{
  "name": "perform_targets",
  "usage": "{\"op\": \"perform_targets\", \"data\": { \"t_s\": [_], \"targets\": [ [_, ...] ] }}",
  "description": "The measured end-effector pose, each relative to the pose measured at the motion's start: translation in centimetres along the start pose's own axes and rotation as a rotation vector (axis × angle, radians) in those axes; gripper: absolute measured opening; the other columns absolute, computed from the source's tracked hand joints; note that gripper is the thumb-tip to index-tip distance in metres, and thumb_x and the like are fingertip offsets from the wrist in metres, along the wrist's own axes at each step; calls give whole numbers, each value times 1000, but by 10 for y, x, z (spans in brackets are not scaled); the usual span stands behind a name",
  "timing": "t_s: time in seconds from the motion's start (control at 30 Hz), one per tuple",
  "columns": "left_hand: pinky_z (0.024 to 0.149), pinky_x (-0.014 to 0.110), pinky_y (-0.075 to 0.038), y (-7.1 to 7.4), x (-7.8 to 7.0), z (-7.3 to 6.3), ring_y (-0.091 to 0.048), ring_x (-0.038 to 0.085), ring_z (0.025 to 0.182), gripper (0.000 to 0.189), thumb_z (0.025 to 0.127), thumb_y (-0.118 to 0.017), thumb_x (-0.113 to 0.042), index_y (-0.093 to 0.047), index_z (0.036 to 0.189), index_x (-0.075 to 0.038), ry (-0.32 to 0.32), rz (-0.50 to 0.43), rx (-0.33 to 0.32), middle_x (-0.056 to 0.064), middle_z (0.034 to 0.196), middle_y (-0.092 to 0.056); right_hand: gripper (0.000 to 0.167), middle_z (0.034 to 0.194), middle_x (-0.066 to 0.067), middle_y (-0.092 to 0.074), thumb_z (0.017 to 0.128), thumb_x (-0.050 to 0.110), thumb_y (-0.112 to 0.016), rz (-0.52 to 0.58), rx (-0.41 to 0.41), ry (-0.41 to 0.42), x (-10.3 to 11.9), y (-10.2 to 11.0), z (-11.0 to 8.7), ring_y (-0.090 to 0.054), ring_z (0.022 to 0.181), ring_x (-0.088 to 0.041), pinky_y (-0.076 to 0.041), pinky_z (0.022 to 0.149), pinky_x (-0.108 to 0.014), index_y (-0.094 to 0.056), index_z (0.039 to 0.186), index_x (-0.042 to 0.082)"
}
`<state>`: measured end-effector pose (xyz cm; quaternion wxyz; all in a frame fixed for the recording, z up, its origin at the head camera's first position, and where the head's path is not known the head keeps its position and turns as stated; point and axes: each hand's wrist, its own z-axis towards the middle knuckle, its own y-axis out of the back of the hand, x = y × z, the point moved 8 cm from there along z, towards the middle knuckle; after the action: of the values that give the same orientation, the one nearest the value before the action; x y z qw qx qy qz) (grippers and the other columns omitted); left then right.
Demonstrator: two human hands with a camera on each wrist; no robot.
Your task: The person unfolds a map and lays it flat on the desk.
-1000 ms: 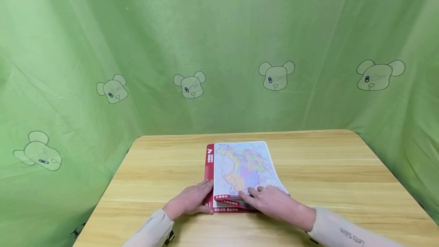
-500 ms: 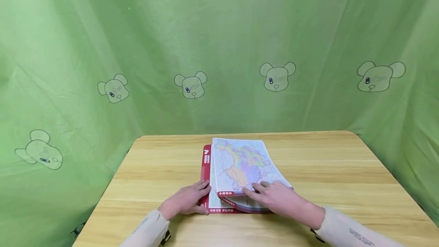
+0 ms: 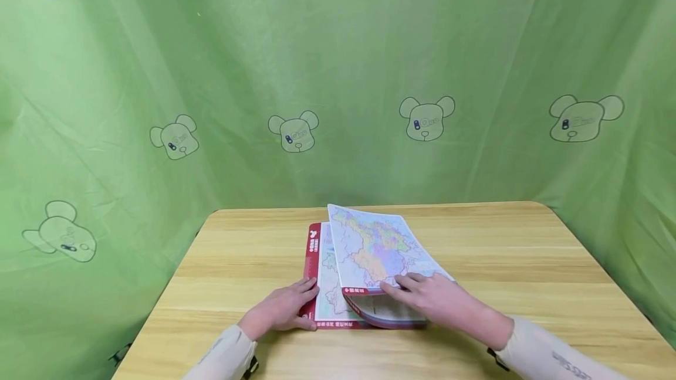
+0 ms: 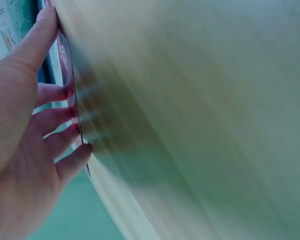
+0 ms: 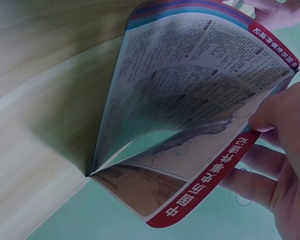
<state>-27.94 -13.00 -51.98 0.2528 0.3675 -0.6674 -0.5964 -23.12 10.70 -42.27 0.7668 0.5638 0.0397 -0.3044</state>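
A folded paper map [image 3: 369,248] with red edge strips and coloured regions lies on the table, its upper panels raised and bowed. My right hand [image 3: 438,301] grips the raised part at its near right side. In the right wrist view, the thumb [image 5: 265,117] and fingers [image 5: 252,185] pinch the red-edged panel [image 5: 210,185], and the folds gape apart. My left hand [image 3: 282,309] rests on the red left border [image 3: 313,251] of the bottom panel. Its fingers [image 4: 60,117] lie straight along that edge in the left wrist view.
The wooden table [image 3: 528,286] has rounded far corners. A green curtain [image 3: 348,46] with bear-head outlines hangs behind it and at both sides.
My right hand has moved right and slightly up, lifting the upper panels and turning them away, so more of the bottom panel shows. My left hand has slid slightly left with the border.
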Motion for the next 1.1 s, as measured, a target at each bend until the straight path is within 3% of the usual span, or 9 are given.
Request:
{"op": "perform_targets", "data": {
  "t_s": [0.17,0.3,0.4,0.73,1.1],
  "targets": [
    [110,39,-30,-3,6,-2,-25,27,139,87,81,-56,-64,-38,145,-8,10,-7,-10,11,152,-28,57,108,-8,-65,78,-2,-39,4,-9,-5,-4,1,-4,-65,86,-24,-53,50,-31,-56,131,12],
    [109,40,-30,-5,11,-3,-26,27,139,88,80,-56,-65,-38,145,-9,17,-19,-14,10,152,-28,56,107,-8,-64,90,-2,-19,8,-47,-7,-8,4,-7,-65,86,-23,-55,53,-33,-56,130,12],
    [109,41,-30,-3,11,-5,-26,27,139,88,80,-56,-65,-39,145,-8,26,-34,-11,11,152,-28,62,106,-7,-64,92,1,-7,18,-74,-10,-11,7,-10,-64,85,-23,-55,53,-34,-56,129,12],
    [109,42,-30,4,13,-8,-28,30,138,86,81,-58,-63,-43,142,-4,56,-56,-36,15,150,-32,57,106,-9,-64,100,10,-7,18,-100,-38,-22,11,-17,-64,85,-24,-55,54,-35,-55,130,12],
    [109,44,-30,0,19,-14,-29,32,137,87,80,-61,-61,-43,140,0,82,-73,-63,17,149,-31,48,107,-9,-64,90,8,-31,47,-101,-71,-31,15,-23,-64,87,-24,-52,47,-32,-54,132,12]
  ]
}}
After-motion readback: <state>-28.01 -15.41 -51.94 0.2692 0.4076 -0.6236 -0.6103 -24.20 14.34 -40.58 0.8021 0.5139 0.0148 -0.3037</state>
